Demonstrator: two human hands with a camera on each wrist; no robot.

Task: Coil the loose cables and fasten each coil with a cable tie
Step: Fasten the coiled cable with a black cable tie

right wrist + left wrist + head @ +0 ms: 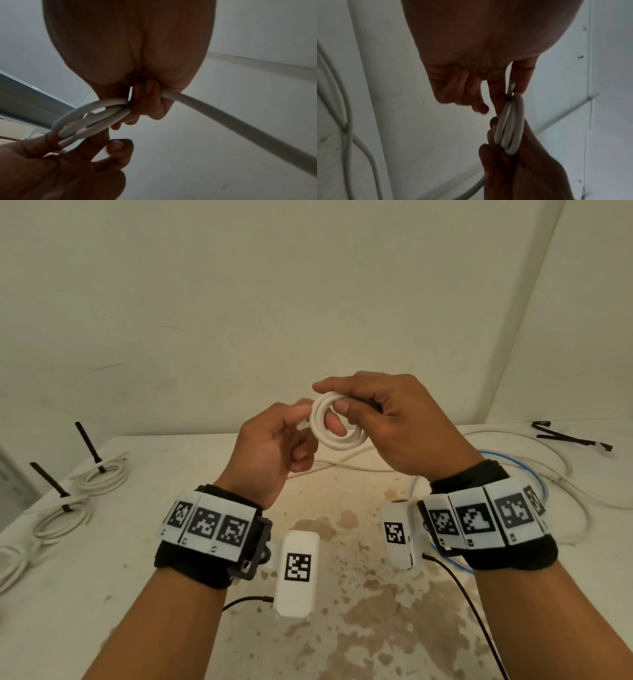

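Observation:
A small coil of white cable (318,424) is held up above the table between both hands. My left hand (301,419) pinches the coil's left side, together with the cable's short end, between thumb and forefinger. My right hand (334,400) grips the coil's right side, with one finger poking through the ring. In the left wrist view the coil (518,121) shows edge-on, below my left hand (513,89) and above my right hand (513,169). The right wrist view has the coil (102,102) between my right hand (137,108) and my left hand (68,155). The loose tail (223,119) leaves my right fist.
On the table's left side lie three tied white coils (99,474) (61,518) (10,563), two of them with black ties sticking up. Loose black ties (568,436) lie at the back right. Loose white cable (565,484) and a blue cable (534,474) sprawl at the right. The stained table (342,594) meets walls behind.

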